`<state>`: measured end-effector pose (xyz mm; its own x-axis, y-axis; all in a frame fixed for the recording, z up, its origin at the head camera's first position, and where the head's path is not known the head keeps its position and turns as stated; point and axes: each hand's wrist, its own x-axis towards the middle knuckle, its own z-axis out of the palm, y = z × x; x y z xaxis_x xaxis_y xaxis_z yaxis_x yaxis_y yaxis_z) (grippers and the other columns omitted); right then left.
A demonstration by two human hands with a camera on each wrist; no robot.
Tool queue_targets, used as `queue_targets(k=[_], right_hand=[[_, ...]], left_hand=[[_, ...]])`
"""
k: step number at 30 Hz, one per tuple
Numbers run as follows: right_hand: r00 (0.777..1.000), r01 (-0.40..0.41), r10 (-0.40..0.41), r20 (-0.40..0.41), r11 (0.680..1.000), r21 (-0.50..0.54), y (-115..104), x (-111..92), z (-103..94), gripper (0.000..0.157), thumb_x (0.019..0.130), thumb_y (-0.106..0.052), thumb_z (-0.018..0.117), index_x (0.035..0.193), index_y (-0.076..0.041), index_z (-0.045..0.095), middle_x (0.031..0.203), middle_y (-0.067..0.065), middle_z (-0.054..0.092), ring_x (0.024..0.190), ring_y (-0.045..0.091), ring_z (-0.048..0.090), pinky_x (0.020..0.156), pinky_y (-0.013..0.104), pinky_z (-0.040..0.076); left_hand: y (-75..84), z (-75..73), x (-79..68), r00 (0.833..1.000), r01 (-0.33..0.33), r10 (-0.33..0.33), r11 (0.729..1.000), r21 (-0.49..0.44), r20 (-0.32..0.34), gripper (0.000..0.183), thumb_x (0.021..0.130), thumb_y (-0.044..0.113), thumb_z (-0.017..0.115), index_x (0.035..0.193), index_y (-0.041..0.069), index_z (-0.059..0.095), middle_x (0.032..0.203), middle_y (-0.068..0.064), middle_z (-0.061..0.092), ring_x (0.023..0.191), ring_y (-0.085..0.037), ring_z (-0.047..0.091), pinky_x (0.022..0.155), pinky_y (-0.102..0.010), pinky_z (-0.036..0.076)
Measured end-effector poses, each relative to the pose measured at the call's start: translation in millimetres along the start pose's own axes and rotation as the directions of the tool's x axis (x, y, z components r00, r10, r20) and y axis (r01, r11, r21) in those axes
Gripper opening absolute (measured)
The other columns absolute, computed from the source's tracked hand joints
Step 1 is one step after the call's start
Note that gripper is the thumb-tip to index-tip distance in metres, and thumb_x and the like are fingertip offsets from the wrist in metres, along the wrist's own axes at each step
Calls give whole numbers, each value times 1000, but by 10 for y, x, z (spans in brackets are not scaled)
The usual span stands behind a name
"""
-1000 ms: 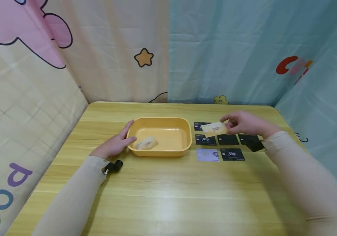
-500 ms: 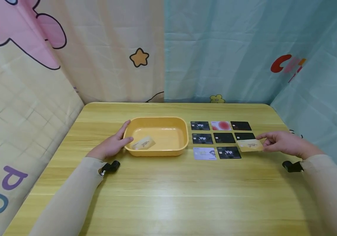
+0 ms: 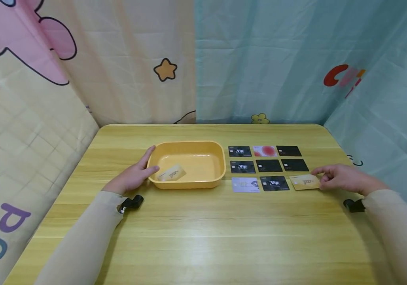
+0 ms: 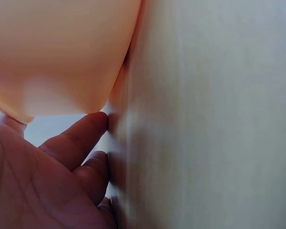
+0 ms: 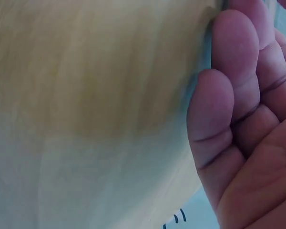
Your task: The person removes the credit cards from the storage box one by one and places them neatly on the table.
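Observation:
My left hand (image 3: 131, 176) holds the left end of a yellow plastic tray (image 3: 188, 185), its thumb over the rim and its fingers along the outside. In the left wrist view the tray's wall (image 4: 62, 62) rises beside the fingers, whose tips meet the table. Inside the tray, toward its near left corner, lies a gold card (image 3: 172, 173) with dark script. At the right my right hand (image 3: 345, 178) pinches the right edge of another gold card (image 3: 303, 182), at the right end of the nearest card row. The right wrist view shows curled fingers (image 5: 212, 107) against the tabletop; the card is out of sight there.
Several cards lie in rows right of the tray: black Vip cards (image 3: 274, 183), plain black ones (image 3: 294, 165), a red-and-white card (image 3: 265, 151) and a silver one (image 3: 245, 185). Printed curtains (image 3: 260, 59) hang behind the wooden table (image 3: 203, 233).
The right hand has carried the gold card from above the back row to the right end of the nearest row, lowering it there. The left hand stays at the tray; the view shifts slightly.

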<state>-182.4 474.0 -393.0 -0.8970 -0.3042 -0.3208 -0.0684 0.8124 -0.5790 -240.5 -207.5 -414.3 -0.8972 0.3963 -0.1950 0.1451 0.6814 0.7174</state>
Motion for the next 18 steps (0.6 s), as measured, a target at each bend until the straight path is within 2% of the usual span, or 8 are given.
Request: queue_targets(k=[4,10,14,15,18], right_hand=[[1000,-3,3,8,1000,8,17,11,33,60,92,-13,77,141,13,54,77,-4,65,61,4,47,61,24,39],[1000,-8,9,3,999,-49,10,23,62,61,91,-14,78,141,12,55,78,-4,65,61,4,47,60,24,39],[1000,-26,26,5,998,-49,19,25,78,62,91,-15,79,141,12,55,79,-2,65,61,6,47,60,24,38],[1000,-28,28,0,998,-50,29,24,83,60,91,-14,79,140,11,57,78,-1,64,60,6,46,59,25,37],[1000,-7,5,-28,997,-76,69,25,106,46,92,-13,77,130,9,65,90,5,71,61,5,43,61,25,36]], left_hand=[[-1,23,2,1000,3,-3,1000,-28,7,81,112,50,44,167,42,-15,179,-7,-7,162,-46,7,128,-68,11],[-18,52,16,1000,-3,4,1000,-28,9,81,112,49,44,166,42,-15,179,-6,-7,163,-45,7,128,-67,11],[-22,69,26,1000,-5,5,1000,-22,12,81,112,49,44,167,42,-15,179,-6,-6,162,-46,8,128,-68,12],[-21,74,28,1000,-7,8,1000,-20,13,81,112,49,44,167,41,-15,179,-6,-7,162,-46,8,128,-68,12],[-22,93,34,1000,-8,8,1000,-19,13,81,112,49,44,167,39,-14,179,-4,-7,163,-45,7,128,-67,11]])
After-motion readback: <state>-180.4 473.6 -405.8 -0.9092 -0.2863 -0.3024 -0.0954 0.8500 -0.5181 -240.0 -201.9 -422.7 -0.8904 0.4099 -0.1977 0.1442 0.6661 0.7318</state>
